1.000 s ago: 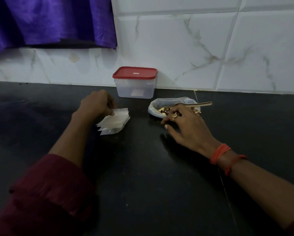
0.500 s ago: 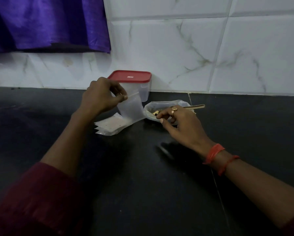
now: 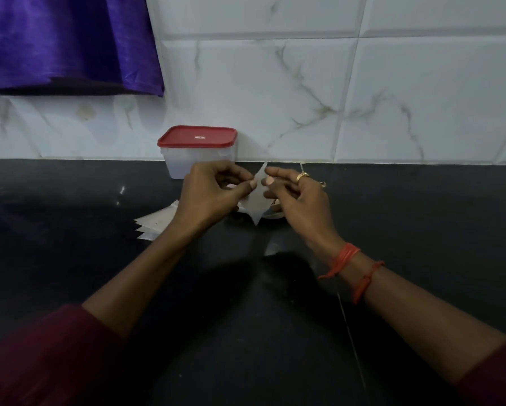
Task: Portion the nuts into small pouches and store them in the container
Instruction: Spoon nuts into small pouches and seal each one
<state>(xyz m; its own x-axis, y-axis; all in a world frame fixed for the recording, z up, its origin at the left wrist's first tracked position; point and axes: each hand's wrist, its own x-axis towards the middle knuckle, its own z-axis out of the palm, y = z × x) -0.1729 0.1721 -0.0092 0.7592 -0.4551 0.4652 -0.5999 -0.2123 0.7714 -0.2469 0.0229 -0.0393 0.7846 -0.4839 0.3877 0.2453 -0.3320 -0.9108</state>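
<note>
Right hand (image 3: 298,197) has left the nut bag & come up to the pouch (image 3: 256,200); left hand (image 3: 213,194) has brought that pouch in toward centre. Now both pinch its top edge, thumb vs forefinger on each side, tips close together, other fingers loosely curled. Pouch is thin, translucent film, roughly square, held off the counter (image 3: 70,259) w/ one corner pointing down, just in front of the container (image 3: 199,162). Container: frosted plastic box, rounded corners, smooth red lid (image 3: 197,137) on, set against the tiled wall (image 3: 304,98), white w/ grey marble veins. Spare pouches (image 3: 155,224) lie fanned flat on the glossy black counter under the left wrist. Nut bag (image 3: 272,214) mostly hidden behind right hand, only a sliver of it shows. Gold ring (image 3: 302,177) on a right finger, orange threads (image 3: 342,259) at that wrist. Shiny purple curtain (image 3: 64,42) top left
</note>
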